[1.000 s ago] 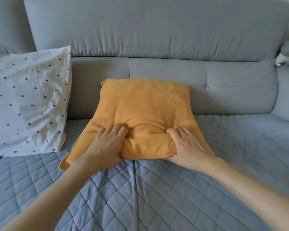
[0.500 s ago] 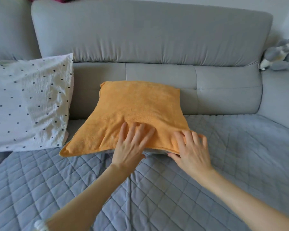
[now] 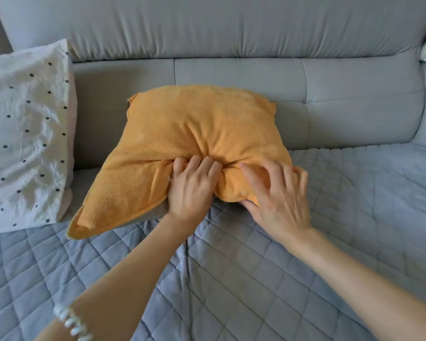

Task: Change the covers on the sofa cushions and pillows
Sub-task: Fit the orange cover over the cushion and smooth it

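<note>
An orange pillow (image 3: 197, 148) lies tilted on the quilted seat cover (image 3: 231, 279), its far edge leaning against the grey sofa back (image 3: 231, 77). The left hand (image 3: 191, 190) sits at the middle of the pillow's near edge with its fingers curled into the orange fabric, bunching it into deep folds that radiate from that spot. The right hand (image 3: 278, 198) is just beside it, at the pillow's near right part: fingers bent and spread over the top, thumb tucked under the edge, so it grips the bulge there. Left of the left hand the orange cover hangs loose and flat, ending in a limp empty corner with a grey strip showing beneath it, which may be the inner pad or the seat; that cannot be told. This looks like the stage of working the filling into the cover, or settling it, near the opening. The next move likely calls for pushing the stuffing toward that slack near-left corner, then closing the edge. A white pillow with dark dots (image 3: 25, 134) stands left of the orange pillow, apart from it. A pale bracelet (image 3: 71, 323) circles the left wrist.
</note>
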The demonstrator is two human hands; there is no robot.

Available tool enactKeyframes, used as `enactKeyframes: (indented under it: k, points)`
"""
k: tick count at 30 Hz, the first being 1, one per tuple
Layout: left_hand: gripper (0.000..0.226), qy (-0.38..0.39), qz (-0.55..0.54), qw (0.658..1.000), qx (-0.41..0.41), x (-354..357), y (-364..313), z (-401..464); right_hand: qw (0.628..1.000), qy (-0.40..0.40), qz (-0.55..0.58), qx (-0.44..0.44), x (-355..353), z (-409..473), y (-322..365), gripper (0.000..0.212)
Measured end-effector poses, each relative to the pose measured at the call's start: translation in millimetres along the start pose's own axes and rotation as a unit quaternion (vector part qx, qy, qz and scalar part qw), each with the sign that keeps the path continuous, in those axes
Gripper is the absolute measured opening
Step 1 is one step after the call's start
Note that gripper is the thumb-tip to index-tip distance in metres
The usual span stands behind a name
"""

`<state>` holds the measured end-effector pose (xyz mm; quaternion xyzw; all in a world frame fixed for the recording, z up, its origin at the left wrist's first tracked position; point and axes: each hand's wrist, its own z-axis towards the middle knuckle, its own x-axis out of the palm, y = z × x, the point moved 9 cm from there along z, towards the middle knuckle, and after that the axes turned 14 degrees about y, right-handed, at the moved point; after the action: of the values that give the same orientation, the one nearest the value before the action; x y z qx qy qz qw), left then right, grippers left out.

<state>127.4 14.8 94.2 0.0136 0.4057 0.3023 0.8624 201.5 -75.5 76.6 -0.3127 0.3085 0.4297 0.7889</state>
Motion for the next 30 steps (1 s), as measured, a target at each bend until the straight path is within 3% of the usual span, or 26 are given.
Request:
enactKeyframes:
  k: [3,8,13,16,19,22,27,28,30]
  points:
    - [0.018,0.015,-0.007,1.000,-0.007,3.5,0.3,1.1,1.000,0.014,0.025,-0.006,6.9,-3.7,5.3,0.073]
    - [0.015,0.057,-0.056,0.997,-0.002,-4.2,-0.7,-3.4,0.994,0.096,0.050,-0.023,18.3,-18.0,8.0,0.088]
    - [0.020,0.056,-0.072,0.996,-0.019,-16.9,-13.0,-27.3,0.997,0.017,0.055,-0.042,8.8,-13.8,1.8,0.043]
    - [0.019,0.026,-0.051,0.998,-0.001,-19.2,-23.6,-34.8,0.995,0.005,0.092,-0.046,7.5,-10.3,-8.0,0.033]
    - [0.022,-0.006,-0.007,1.000,0.016,-15.0,-32.2,-38.2,0.990,0.057,0.124,-0.040,14.4,-1.6,-18.9,0.041]
    - [0.022,0.012,0.016,1.000,0.015,3.3,-26.8,-36.5,0.980,0.129,0.146,-0.032,16.6,12.7,-20.9,0.030]
    - [0.072,0.099,0.023,0.994,0.033,32.1,3.6,-19.9,0.929,0.292,0.222,-0.039,32.3,41.1,-9.4,0.030]
    - [0.072,0.102,0.025,0.994,0.040,32.9,4.6,-16.6,0.925,0.300,0.229,-0.041,32.0,43.2,-9.6,0.032]
    - [0.045,0.081,-0.002,0.995,0.051,28.8,3.8,-12.7,0.929,0.291,0.223,-0.042,30.3,39.0,-10.0,0.029]
